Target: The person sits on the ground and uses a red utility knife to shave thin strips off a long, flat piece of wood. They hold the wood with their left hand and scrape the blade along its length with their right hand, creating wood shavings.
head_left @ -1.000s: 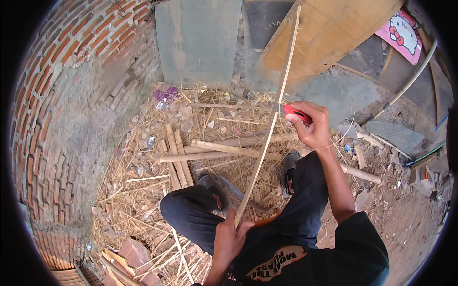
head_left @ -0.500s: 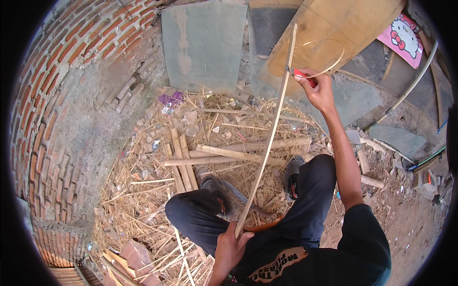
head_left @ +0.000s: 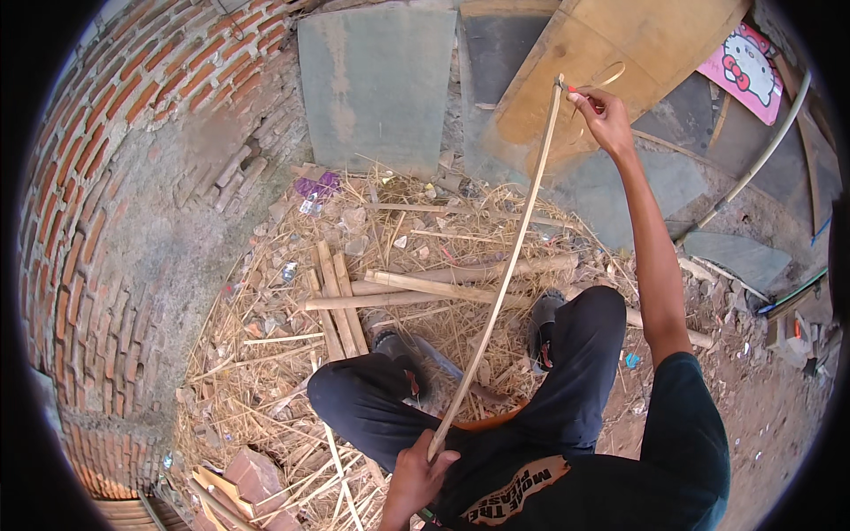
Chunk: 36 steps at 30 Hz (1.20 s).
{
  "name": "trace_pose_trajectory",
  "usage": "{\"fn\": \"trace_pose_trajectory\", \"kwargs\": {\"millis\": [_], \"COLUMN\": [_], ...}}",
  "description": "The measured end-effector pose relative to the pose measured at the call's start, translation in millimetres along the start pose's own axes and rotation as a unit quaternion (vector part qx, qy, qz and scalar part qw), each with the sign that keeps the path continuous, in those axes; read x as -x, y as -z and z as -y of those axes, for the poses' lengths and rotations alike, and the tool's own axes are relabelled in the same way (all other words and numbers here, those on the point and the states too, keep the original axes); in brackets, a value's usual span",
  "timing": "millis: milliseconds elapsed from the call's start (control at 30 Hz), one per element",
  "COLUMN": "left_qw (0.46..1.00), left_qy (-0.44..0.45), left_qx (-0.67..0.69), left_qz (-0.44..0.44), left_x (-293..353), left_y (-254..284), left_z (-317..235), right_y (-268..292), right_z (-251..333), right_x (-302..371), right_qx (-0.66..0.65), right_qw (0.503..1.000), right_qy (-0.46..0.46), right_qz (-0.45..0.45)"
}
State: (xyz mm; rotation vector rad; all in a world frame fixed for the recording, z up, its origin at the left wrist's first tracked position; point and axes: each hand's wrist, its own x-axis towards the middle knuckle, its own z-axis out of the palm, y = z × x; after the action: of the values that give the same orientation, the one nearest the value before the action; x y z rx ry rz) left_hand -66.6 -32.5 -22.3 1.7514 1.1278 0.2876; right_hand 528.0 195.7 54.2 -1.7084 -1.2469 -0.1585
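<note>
A long, thin bamboo strip [head_left: 502, 288] slants from my lap up and away to the right. Its near end sits in my left hand [head_left: 416, 475], whose fingers are closed round it. My right hand [head_left: 605, 118], arm stretched far out, grips a knife with a red handle [head_left: 596, 108]. The knife's blade is at the far tip of the strip. A thin curled shaving [head_left: 611, 76] loops up beside that hand. The blade itself is small and hard to make out.
Split bamboo pieces [head_left: 339, 301] and a thicker pole [head_left: 540, 265] lie on shaving-covered ground before my feet. A brick wall [head_left: 80, 239] rises at left. Grey sheets [head_left: 376, 88] and a brown board [head_left: 620, 53] lean at the back. A broken brick block [head_left: 257, 478] lies lower left.
My right hand with the knife has moved farther away along the strip to its far tip. The curled shaving has shifted and narrowed its loop. My left hand has dipped slightly.
</note>
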Motion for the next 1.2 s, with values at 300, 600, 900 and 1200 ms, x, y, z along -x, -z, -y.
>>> {"fn": "trace_pose_trajectory", "kwargs": {"millis": [300,600,900,1200], "left_qw": [0.999,0.998,0.975,0.950], "left_qy": [0.034,0.039,0.057,0.165], "left_qx": [-0.014,-0.041,-0.214,-0.259], "left_qz": [-0.002,-0.039,-0.037,-0.062], "left_x": [-5,4,49,67], "left_y": [21,46,79,86], "left_z": [13,21,32,96], "right_y": [11,15,28,19], "right_z": [-5,0,85,132], "right_x": [14,38,73,125], "right_qx": [-0.010,-0.126,-0.203,-0.218], "right_qw": [0.997,0.992,0.976,0.972], "right_qy": [-0.037,-0.001,-0.015,-0.005], "right_qz": [0.068,-0.011,0.070,0.092]}}
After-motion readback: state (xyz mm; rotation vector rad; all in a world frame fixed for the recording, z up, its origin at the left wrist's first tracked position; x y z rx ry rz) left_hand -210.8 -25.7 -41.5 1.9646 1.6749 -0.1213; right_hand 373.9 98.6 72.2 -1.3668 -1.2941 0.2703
